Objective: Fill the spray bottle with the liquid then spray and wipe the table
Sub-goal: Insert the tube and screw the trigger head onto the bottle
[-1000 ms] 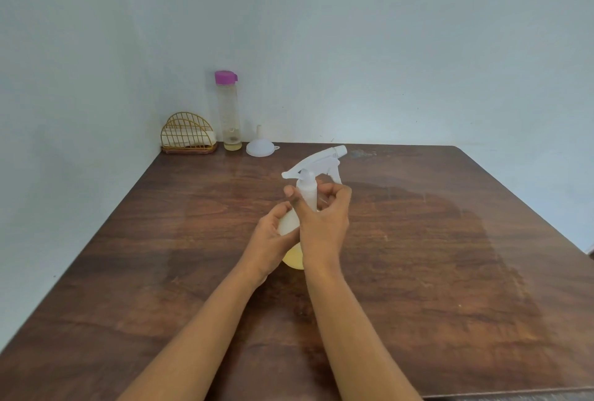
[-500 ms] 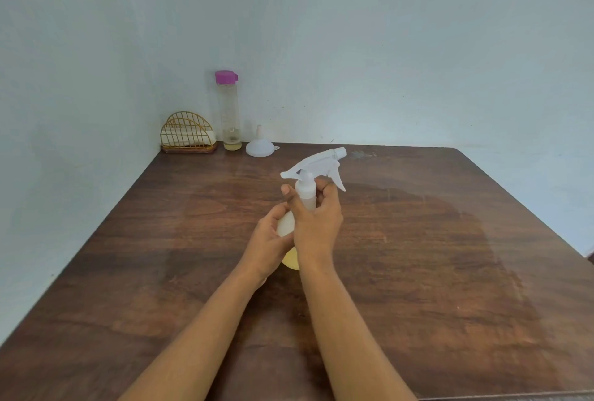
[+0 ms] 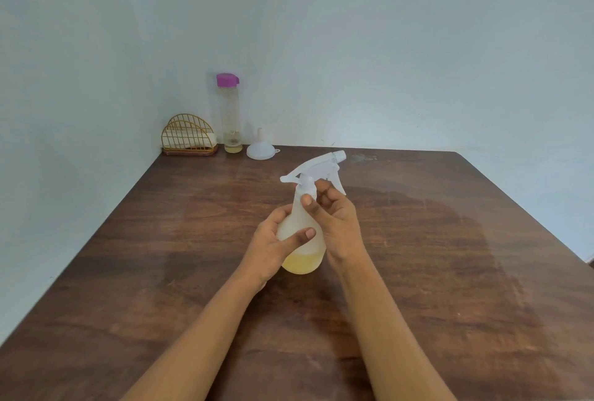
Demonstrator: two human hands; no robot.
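Observation:
A frosted white spray bottle (image 3: 300, 223) with pale yellow liquid in its bottom stands on the dark wooden table (image 3: 434, 256), its white trigger head (image 3: 316, 169) fitted on top and pointing right. My left hand (image 3: 273, 246) wraps the bottle's body from the left, thumb across the front. My right hand (image 3: 337, 223) is at the neck just below the trigger head, thumb on the neck and fingers loosely curled behind it. A tall clear bottle with a purple cap (image 3: 229, 114), nearly drained, stands at the back left.
A white funnel (image 3: 260, 148) lies mouth down beside the tall bottle. A gold wire holder (image 3: 188, 140) with a folded cloth sits in the back left corner. Pale walls border the table's left and far edges.
My right hand has loosened and slid slightly off the collar, fingers opening. The trigger head has turned a little. My left thumb now lies across the bottle's front.

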